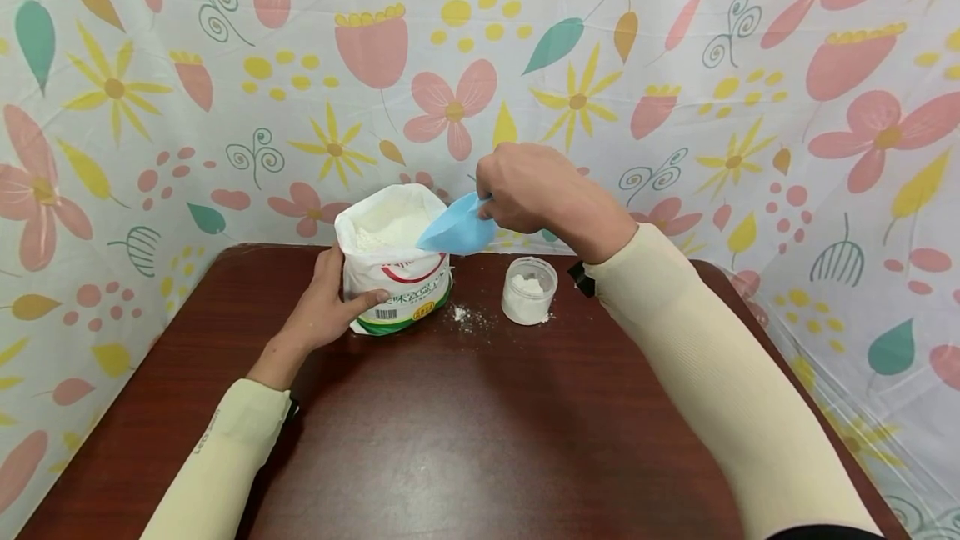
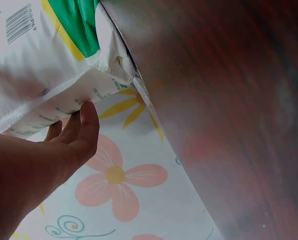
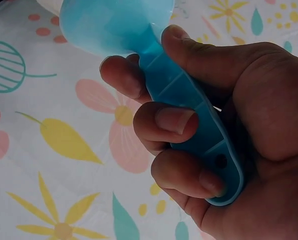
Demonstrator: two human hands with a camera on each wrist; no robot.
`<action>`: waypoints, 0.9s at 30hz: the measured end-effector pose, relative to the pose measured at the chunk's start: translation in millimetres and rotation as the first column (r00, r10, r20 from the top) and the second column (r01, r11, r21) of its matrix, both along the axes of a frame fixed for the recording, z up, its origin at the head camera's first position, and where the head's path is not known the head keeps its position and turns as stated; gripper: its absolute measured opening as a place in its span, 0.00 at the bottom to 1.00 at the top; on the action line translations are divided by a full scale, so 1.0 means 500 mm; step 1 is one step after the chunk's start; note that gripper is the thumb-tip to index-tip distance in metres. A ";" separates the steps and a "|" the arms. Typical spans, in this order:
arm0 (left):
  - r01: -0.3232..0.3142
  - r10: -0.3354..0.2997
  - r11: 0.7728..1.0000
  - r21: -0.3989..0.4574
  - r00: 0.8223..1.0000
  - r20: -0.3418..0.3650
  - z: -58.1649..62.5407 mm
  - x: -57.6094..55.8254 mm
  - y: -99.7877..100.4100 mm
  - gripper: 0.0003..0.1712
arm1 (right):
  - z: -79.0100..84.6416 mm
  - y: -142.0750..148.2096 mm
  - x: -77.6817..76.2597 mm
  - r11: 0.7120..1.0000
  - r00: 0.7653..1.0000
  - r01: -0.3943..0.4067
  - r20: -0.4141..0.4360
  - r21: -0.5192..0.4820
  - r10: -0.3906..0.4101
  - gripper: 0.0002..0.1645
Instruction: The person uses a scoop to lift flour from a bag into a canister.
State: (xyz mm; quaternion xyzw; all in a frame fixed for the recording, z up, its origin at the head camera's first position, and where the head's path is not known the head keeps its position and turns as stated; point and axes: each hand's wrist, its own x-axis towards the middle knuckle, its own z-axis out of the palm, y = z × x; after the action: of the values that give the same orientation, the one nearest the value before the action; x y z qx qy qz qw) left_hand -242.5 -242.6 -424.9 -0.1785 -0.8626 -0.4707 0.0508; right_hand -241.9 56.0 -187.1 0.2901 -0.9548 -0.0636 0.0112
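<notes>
An open white flour bag [image 1: 408, 277] with red, green and yellow print stands on the table, white powder inside its rolled-down mouth. My left hand [image 1: 318, 307] grips the bag's left side, thumb across the front. In the left wrist view the fingers [image 2: 89, 122] bear against its side panel. My right hand [image 1: 536, 190] holds a light blue scoop [image 1: 459, 227], its tip overlapping the bag's right rim in the head view. Curled fingers wrap the ribbed scoop handle [image 3: 181, 110] in the right wrist view. Right of the bag stands a clear round jar [image 1: 528, 302] with white powder in it.
Spilled powder [image 1: 468, 319] lies on the dark brown wooden table [image 1: 450, 440] between bag and jar, with a little more at the jar's base. A flower-patterned curtain [image 1: 465, 48] hangs behind the table and along its sides.
</notes>
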 end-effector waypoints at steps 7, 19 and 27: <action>0.007 -0.007 1.000 0.016 1.000 0.002 0.001 0.000 0.001 0.64 | 0.008 -0.015 -0.004 0.998 1.000 0.002 0.005 0.067 -0.002 0.32; -0.002 0.002 1.000 0.012 1.000 -0.007 0.000 -0.002 0.004 0.63 | 0.008 -0.017 -0.006 0.998 1.000 -0.031 0.007 0.052 0.031 0.34; 0.006 -0.005 1.000 0.016 1.000 -0.024 -0.001 -0.002 0.004 0.63 | 0.008 -0.025 -0.010 0.997 0.999 -0.032 0.007 0.067 0.032 0.31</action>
State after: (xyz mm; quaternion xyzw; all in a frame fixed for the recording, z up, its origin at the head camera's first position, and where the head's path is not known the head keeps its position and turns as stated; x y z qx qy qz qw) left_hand -243.7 -240.7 -425.5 -0.1860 -0.8575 -0.4757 0.0612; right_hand -246.8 43.5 -183.3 0.3058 -0.9474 -0.0946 -0.0005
